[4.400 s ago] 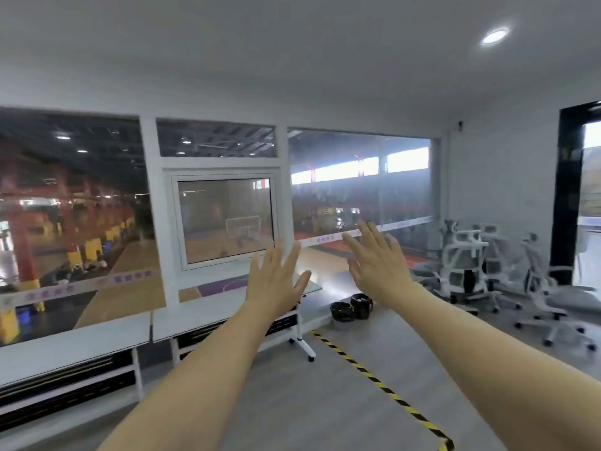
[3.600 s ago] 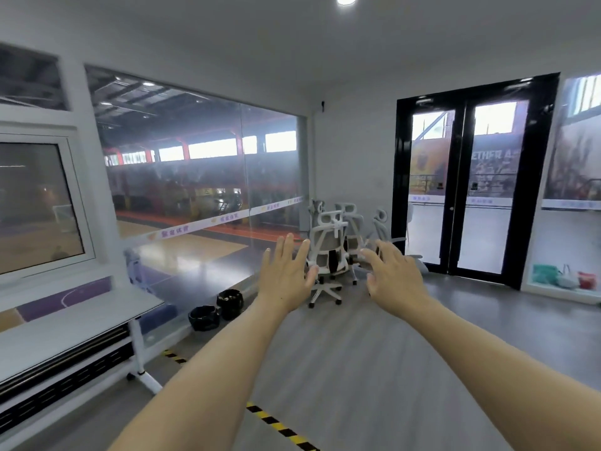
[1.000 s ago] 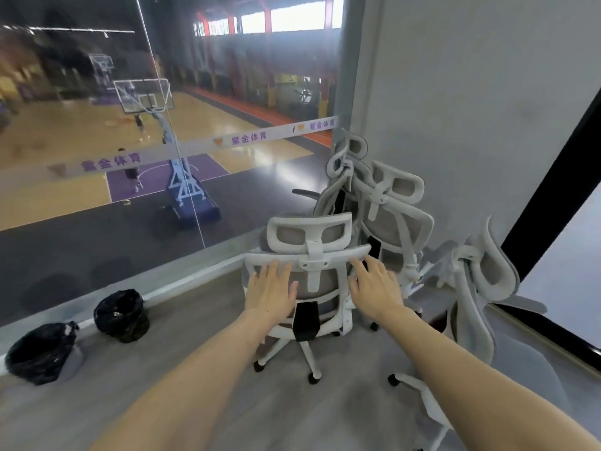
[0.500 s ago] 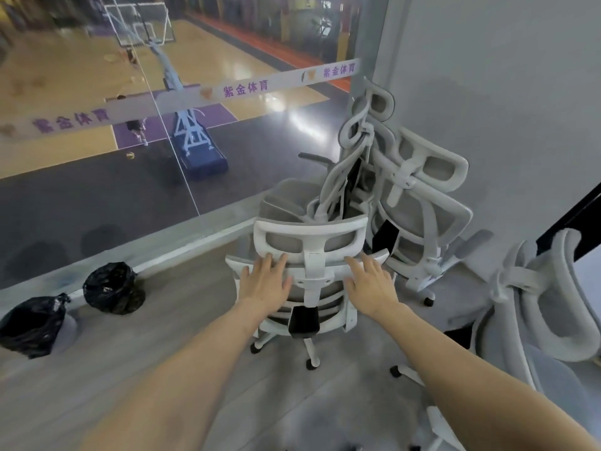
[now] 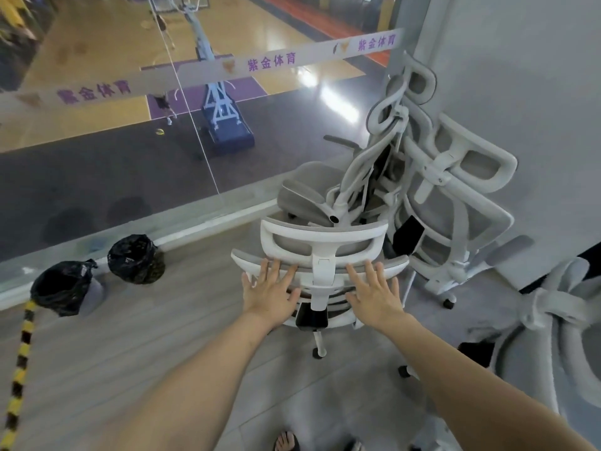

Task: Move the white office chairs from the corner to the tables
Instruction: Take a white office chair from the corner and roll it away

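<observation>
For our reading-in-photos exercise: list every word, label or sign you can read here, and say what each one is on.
"紫金体育" on the white strip across the window glass, in purple, right end.
"紫金体育" on the same strip, at the middle.
"紫金体育" on the same strip, at the left, blurred but legible.
The small logos beside the words are too blurred to read.
No readable text on the chairs or bins.

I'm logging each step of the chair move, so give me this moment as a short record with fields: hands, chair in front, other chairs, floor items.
left hand: flat, fingers spread, on the back of the nearest chair
right hand: flat, fingers spread, on the same chair back, right of its spine
nearest chair: white, upright, its back towards the person
other chairs: white, crowded behind it against the wall; another at lower right
bins: two with black bags, by the window
floor tape: yellow-black stripe at left
</observation>
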